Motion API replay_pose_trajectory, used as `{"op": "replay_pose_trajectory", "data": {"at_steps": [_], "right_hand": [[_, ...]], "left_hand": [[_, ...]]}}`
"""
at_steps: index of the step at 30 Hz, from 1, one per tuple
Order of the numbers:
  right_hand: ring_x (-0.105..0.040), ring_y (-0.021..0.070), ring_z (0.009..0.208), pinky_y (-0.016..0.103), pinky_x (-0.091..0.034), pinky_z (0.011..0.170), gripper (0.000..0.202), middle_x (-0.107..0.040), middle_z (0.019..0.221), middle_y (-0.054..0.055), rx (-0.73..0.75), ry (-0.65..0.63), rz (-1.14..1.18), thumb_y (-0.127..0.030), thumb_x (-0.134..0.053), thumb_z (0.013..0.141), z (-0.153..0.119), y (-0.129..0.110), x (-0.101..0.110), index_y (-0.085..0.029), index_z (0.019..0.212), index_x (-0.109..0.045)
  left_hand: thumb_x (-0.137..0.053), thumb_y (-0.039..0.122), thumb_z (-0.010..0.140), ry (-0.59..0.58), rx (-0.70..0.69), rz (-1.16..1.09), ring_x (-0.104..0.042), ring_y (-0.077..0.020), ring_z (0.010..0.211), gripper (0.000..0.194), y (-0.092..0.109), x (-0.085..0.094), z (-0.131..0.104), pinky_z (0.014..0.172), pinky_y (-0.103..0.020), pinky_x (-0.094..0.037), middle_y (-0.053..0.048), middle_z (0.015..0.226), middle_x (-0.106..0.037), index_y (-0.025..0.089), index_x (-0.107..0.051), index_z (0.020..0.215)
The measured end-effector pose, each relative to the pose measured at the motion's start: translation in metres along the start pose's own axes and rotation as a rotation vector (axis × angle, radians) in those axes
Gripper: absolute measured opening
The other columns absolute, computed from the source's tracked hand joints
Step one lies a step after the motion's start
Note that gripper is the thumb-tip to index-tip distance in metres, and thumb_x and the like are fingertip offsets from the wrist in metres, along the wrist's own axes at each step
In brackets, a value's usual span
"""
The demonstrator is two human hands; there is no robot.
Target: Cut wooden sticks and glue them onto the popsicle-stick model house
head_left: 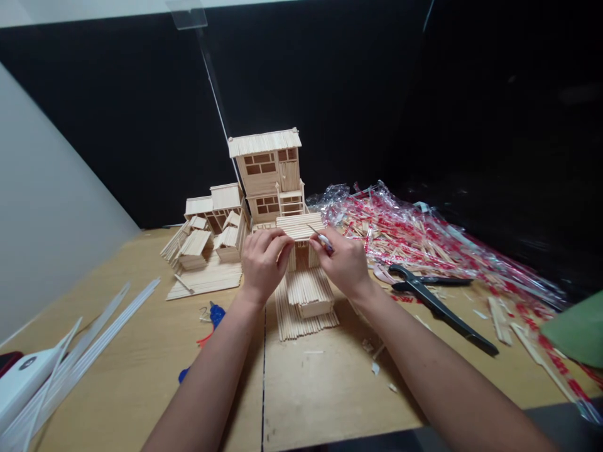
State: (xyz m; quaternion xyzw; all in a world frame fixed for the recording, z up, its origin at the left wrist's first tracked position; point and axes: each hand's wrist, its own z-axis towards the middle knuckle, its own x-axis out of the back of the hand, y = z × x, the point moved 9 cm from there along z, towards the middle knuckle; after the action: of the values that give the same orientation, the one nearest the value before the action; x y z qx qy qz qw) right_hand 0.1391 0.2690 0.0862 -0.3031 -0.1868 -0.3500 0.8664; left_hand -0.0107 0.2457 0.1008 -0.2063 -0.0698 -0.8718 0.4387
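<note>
A model house (271, 166) built of thin wooden sticks stands in the middle of the table, with a stick roof panel (299, 225) low at its front. My left hand (264, 262) is closed with its fingers curled at the panel's left edge; what lies between the fingertips is hidden. In my right hand (346, 262), at the panel's right end, is a slim pointed tool (326, 242) with a whitish-blue handle. Its tip reaches over the panel. Below both hands a small stick-built block (311, 292) sits on a stick base (301, 333).
Left of the house is a smaller stick-built yard (207, 245). Black-handled cutters (443, 311) lie at right before a heap of red-printed plastic wrap and sticks (405, 226). Blue-handled pliers (217, 314) and white strips (94, 345) lie left. A green object (577, 329) stands far right.
</note>
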Motion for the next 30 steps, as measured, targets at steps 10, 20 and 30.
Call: {"op": "replay_pose_trajectory", "data": {"at_steps": [10, 20, 30], "right_hand": [[-0.065, 0.0168, 0.064, 0.026, -0.038, 0.060, 0.019, -0.075, 0.083, 0.003, 0.083, 0.027, -0.035, -0.030, -0.051, 0.098, -0.002, 0.000, -0.003, -0.020, 0.095, -0.067], [-0.066, 0.0172, 0.064, 0.026, -0.039, 0.059, 0.019, -0.075, 0.086, 0.005, 0.067, 0.019, -0.045, -0.030, -0.051, 0.097, -0.003, 0.001, -0.004, -0.019, 0.099, -0.066], [-0.064, 0.0156, 0.062, 0.026, -0.040, 0.060, 0.018, -0.075, 0.083, 0.003, 0.054, 0.039, 0.000, -0.030, -0.053, 0.097, -0.004, 0.001, -0.002, -0.020, 0.097, -0.068]], "left_hand": [[-0.064, 0.021, 0.088, 0.000, -0.012, 0.016, -0.061, -0.0211, 0.089, 0.005, 0.003, 0.000, 0.000, 0.080, -0.036, -0.045, -0.006, 0.095, -0.069, 0.022, -0.067, 0.093], [-0.064, 0.024, 0.089, 0.000, 0.012, 0.113, -0.061, -0.0234, 0.091, 0.003, 0.009, -0.003, 0.002, 0.080, -0.038, -0.041, -0.007, 0.096, -0.070, 0.021, -0.065, 0.087], [-0.065, 0.024, 0.089, 0.034, -0.009, 0.158, -0.062, -0.0233, 0.089, 0.004, 0.015, 0.000, 0.003, 0.080, -0.038, -0.039, -0.007, 0.095, -0.071, 0.022, -0.066, 0.086]]}}
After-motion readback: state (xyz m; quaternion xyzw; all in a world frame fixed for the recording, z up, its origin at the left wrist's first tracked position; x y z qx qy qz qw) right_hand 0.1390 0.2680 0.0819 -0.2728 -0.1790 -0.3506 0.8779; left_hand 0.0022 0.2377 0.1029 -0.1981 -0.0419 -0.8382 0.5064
